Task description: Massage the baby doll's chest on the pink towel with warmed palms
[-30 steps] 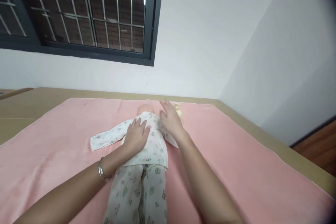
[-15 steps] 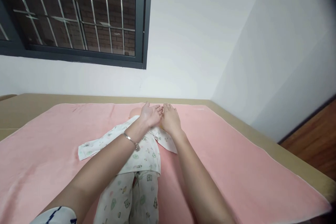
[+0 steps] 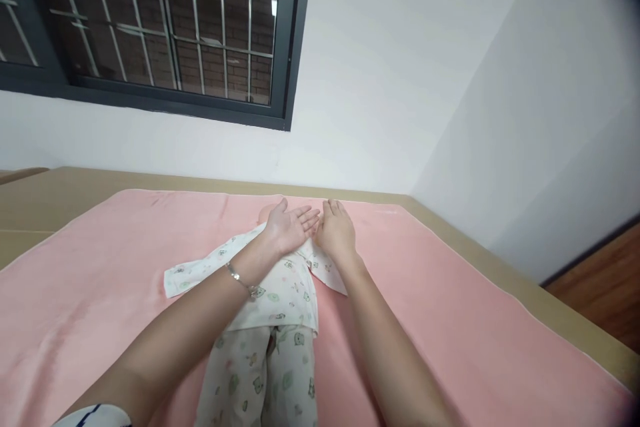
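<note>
A baby-sized figure, perhaps a doll, lies on its back in a white printed long-sleeved top (image 3: 287,297) and matching trousers (image 3: 290,373). Its head (image 3: 269,212) shows only in part behind my left hand. My left hand (image 3: 293,227) is above the top's collar, palm turned up and fingers stretched out, with nothing on it. Close to its fingertips, on the right, my right hand (image 3: 337,230) is held with straight fingers side by side and its back toward me. What lies under the right palm is hidden. A silver bracelet (image 3: 240,278) circles my left wrist.
Beneath the figure spreads a pink blanket (image 3: 425,320) over a tan surface (image 3: 480,250). A white wall (image 3: 360,113) and a dark-framed barred window (image 3: 175,103) stand behind. Brown wood panelling (image 3: 600,287) is at the right.
The view has shifted, so the scene sits slightly further right. My left palm appears turned up a little more, with its fingers more spread. The clothed figure looks unmoved.
</note>
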Demonstrator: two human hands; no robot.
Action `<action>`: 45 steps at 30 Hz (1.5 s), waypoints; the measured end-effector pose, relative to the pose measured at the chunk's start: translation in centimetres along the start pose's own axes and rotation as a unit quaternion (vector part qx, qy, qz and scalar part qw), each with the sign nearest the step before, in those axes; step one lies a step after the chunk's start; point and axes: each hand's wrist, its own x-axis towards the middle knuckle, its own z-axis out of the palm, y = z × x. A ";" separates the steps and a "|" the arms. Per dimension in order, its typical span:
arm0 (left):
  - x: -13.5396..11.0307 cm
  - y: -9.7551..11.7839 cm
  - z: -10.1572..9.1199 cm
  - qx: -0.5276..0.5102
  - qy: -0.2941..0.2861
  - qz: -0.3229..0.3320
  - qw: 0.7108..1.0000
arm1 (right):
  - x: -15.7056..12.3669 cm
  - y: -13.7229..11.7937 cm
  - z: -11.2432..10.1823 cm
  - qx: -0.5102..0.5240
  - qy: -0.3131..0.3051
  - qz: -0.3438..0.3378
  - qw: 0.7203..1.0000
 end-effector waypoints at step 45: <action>-18.8 -2.0 1.8 0.372 -0.074 0.234 0.895 | -9.6 -13.1 -12.1 0.485 -0.069 -0.077 0.869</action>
